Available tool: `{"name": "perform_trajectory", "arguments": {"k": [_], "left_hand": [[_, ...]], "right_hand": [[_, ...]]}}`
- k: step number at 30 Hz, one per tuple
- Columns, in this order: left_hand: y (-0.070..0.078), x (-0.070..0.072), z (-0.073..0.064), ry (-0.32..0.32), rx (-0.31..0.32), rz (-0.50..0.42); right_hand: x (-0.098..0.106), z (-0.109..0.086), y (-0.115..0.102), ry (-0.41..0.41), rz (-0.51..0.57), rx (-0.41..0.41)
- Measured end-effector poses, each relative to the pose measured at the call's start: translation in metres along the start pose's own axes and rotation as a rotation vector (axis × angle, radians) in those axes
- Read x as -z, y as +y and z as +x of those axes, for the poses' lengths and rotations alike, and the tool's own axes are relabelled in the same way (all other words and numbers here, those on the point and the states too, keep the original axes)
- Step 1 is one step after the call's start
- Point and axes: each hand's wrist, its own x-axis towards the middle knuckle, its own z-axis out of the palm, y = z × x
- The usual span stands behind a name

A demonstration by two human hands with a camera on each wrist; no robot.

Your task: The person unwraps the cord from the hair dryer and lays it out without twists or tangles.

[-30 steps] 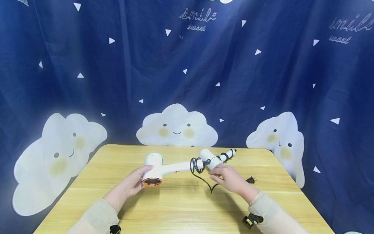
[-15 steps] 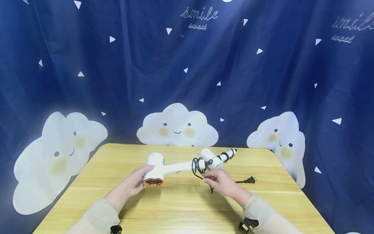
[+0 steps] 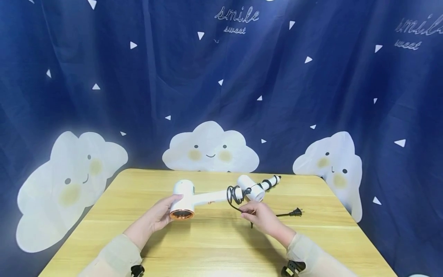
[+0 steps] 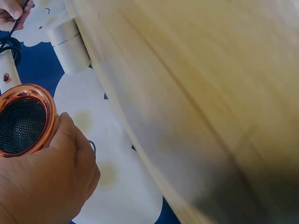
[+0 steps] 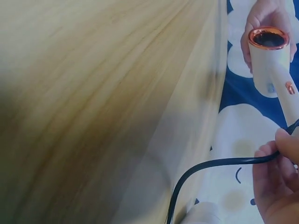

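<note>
A white hair dryer (image 3: 184, 191) with a copper-coloured ring is held up over the table by my left hand (image 3: 160, 216), which grips its barrel from the side. Its handle points right. Near the handle's end, a black cord (image 3: 233, 197) is wound in loops. Below those loops my right hand (image 3: 262, 218) pinches the cord between thumb and fingers, as the right wrist view shows on the cord (image 5: 224, 162). Beyond that hand, the two-pin plug (image 3: 296, 212) sticks out to the right. Behind it, a second white hair dryer (image 3: 246, 186) has black cord around its handle.
The light wooden table (image 3: 214, 246) spreads beneath both hands. At its far edge hangs a dark blue curtain (image 3: 194, 77) printed with smiling clouds and small white triangles. The second dryer's handle reaches toward the back right of the table.
My right hand has moved left and slightly down, away from the second dryer's barrel to the first dryer's cord. More of the plug's cord shows. My left hand keeps its grip almost unmoved.
</note>
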Motion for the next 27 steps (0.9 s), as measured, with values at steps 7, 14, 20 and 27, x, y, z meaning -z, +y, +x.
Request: {"name": "perform_trajectory", "arguments": {"k": [7, 14, 20, 27], "left_hand": [[0.002, 0.001, 0.001, -0.018, -0.002, -0.017], [0.000, 0.002, 0.003, 0.005, -0.007, 0.013], [0.000, 0.005, 0.007, 0.030, 0.000, 0.017], [0.000, 0.004, 0.005, 0.005, 0.000, -0.001]], "right_hand": [[0.006, 0.000, -0.005, 0.069, -0.024, 0.035], [0.014, 0.001, -0.008, 0.056, -0.022, 0.020], [0.023, 0.003, -0.010, 0.086, -0.047, 0.039], [0.033, 0.008, -0.011, 0.132, -0.068, 0.077]]}}
